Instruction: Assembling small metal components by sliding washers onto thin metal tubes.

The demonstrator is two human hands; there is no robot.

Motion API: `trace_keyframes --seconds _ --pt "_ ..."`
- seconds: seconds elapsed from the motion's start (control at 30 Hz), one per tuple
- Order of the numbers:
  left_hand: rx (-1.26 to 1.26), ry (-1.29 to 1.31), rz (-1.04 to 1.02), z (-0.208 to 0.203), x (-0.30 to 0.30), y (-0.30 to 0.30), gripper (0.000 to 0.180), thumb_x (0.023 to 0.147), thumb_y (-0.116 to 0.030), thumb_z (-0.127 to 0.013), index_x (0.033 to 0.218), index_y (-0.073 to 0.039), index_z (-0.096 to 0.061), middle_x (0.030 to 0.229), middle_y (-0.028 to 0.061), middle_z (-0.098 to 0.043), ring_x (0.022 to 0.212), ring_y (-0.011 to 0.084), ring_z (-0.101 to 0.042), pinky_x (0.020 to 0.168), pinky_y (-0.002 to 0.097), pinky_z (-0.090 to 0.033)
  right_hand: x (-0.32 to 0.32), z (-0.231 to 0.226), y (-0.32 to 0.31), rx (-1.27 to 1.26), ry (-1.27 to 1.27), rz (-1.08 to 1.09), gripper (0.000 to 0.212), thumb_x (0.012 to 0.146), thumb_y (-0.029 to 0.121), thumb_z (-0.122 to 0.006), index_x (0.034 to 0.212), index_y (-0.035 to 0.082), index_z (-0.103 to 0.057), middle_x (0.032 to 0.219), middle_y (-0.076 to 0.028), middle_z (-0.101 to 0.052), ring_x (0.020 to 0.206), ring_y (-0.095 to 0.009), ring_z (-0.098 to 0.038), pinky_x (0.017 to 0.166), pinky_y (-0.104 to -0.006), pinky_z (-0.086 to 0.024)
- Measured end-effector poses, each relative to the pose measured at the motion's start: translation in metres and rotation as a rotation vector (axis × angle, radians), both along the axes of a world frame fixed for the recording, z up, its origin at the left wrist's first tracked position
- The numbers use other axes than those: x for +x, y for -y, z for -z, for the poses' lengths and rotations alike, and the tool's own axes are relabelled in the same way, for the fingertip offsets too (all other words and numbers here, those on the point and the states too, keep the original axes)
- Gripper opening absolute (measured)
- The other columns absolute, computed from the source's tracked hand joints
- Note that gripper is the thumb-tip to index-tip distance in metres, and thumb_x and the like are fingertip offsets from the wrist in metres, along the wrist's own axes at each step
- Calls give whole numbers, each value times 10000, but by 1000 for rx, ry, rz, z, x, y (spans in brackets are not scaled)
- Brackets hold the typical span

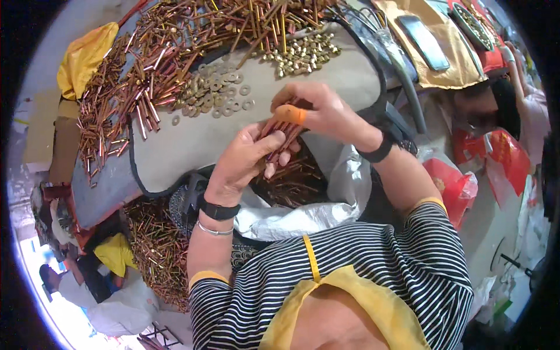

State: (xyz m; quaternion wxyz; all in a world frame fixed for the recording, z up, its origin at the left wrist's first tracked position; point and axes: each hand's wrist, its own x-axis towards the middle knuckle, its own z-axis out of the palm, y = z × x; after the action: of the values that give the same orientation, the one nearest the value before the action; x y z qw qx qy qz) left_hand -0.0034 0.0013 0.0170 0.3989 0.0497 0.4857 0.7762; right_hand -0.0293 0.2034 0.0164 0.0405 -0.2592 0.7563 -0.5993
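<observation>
Cluttered worktable with a dark-edged grey mat; loose copper-coloured rods heaped along its far side, washers and brass-coloured nuts in separate groups nearer the wearer. Small bunch of rods held in front of the chest, above the rod-filled mouth of a white sack. Left hand grasping the bunch, thumb laid across it; right hand, one digit in an orange cover, curled at its upper end, exact fingertip contact hidden. Rods look stiff, hard and smooth: probably modest in weight singly, heavier together, apt to slide past one another, unlikely to break. Best hold seems around the middle, ends kept even.
</observation>
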Motion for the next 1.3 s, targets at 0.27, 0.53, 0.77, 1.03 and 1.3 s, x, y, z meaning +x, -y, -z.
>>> trace_keyframes --seconds 0.27,0.53,0.77,1.03,1.3 --pt "173 -351 -371 13 8 -27 515 912 -241 -580 1334 -34 -370 1301 92 -457 1149 190 -480 943 360 -450 -6 0 17 -585 358 337 160 896 147 -598 970 8 -624 754 -10 -605 601 -32 -493 481 -190 -383" --pt "424 -120 -828 16 6 -35 366 988 -287 -413 1268 -51 -422 1271 107 -496 1186 209 -459 1038 372 -348 19 10 69 -177 -295 250 310 836 80 -622 1133 28 -550 1043 -157 -619 911 -260 -615 768 -337 -504" --pt "455 22 -932 7 -1 7 253 946 -307 -491 1097 -115 -558 1023 16 -598 902 150 -572 766 330 -485 11 -2 56 -2 -490 199 423 782 54 -627 1197 81 -550 946 -159 -575 852 -338 -562 736 -388 -471" --pt "641 -17 -743 16 -18 54 179 936 -204 -537 1080 -99 -550 794 -7 -509 724 95 -464 583 227 -374 -104 -2 39 526 -915 331 112 731 90 -602 836 77 -638 843 -82 -540 891 -272 -535 726 -384 -440" --pt "543 -72 -865 15 -18 73 206 939 -182 -520 1126 -99 -549 874 16 -592 765 116 -569 774 332 -533 -108 0 37 700 -1143 337 253 727 108 -609 979 91 -618 957 -83 -569 1007 -266 -530 787 -398 -432"
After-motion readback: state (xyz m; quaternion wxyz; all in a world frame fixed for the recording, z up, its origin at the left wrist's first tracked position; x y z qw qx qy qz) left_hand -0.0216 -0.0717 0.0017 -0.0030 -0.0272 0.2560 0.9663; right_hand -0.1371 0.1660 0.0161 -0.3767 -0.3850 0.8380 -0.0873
